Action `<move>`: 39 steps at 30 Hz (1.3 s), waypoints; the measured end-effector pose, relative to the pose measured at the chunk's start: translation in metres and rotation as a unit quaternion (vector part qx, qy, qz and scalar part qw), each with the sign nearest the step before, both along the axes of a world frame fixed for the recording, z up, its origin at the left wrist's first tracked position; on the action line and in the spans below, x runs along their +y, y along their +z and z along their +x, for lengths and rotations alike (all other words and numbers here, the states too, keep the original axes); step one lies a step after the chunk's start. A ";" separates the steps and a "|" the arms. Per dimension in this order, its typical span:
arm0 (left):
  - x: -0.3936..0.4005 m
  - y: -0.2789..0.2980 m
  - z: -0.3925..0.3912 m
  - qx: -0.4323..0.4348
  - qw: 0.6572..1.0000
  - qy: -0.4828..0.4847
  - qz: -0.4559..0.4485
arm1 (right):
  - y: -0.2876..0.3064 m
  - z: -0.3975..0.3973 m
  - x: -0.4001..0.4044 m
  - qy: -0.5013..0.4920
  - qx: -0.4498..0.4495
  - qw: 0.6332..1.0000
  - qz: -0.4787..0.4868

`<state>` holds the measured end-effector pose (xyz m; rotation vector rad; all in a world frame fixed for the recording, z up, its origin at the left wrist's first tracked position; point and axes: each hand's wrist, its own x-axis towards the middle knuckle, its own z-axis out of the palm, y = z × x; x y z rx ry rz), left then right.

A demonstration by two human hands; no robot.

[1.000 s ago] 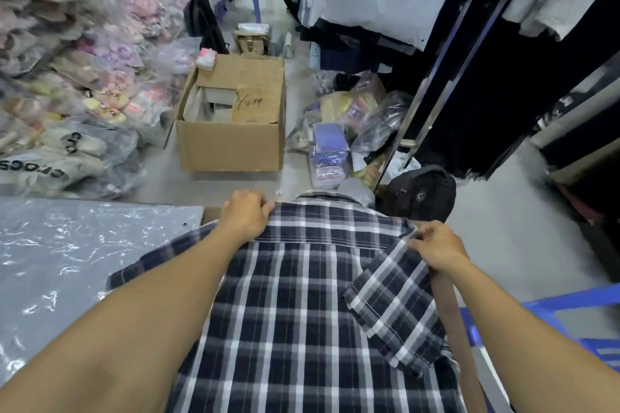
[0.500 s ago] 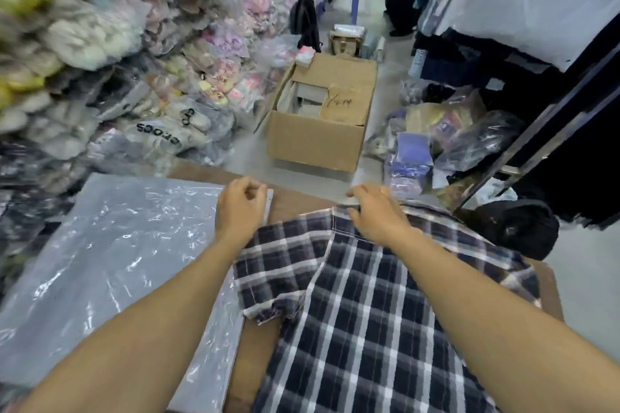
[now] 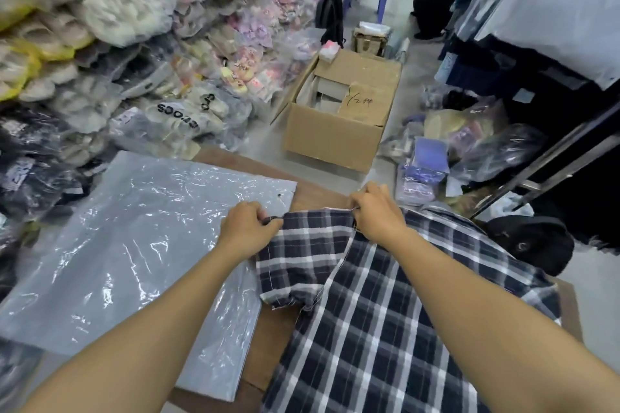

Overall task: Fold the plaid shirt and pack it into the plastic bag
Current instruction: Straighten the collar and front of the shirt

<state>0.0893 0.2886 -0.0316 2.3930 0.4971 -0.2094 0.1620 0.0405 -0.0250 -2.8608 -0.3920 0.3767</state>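
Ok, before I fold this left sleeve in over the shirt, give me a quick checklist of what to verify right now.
1. Left hand gripping the sleeve edge: ok.
2. Right hand pinning the plaid shirt at the shoulder: ok.
3. Sleeve flat: not ok, its lower hem is bunched.
4. Right side already folded in: cannot tell, the arm hides much of it.
5. Plastic bag in reach, flat beside the shirt: ok.
6. Bag mouth open: cannot tell.

We saw an open cardboard box [image 3: 339, 131] on the floor beyond the brown table [image 3: 268, 339], bagged shoes [image 3: 134, 43] heaped at left, and a black backpack [image 3: 533, 243] at right.
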 end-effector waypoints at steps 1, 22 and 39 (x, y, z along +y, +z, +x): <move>-0.001 0.007 0.003 0.013 0.998 0.010 -0.057 | 0.002 -0.001 -0.002 -0.009 0.004 1.000 0.017; -0.191 0.026 -0.085 0.191 0.903 -0.351 -0.157 | 0.012 -0.033 -0.082 -0.164 0.185 0.933 0.263; -0.147 -0.036 -0.106 -0.070 0.852 -0.464 0.233 | -0.029 -0.044 -0.034 0.063 0.027 0.997 -0.037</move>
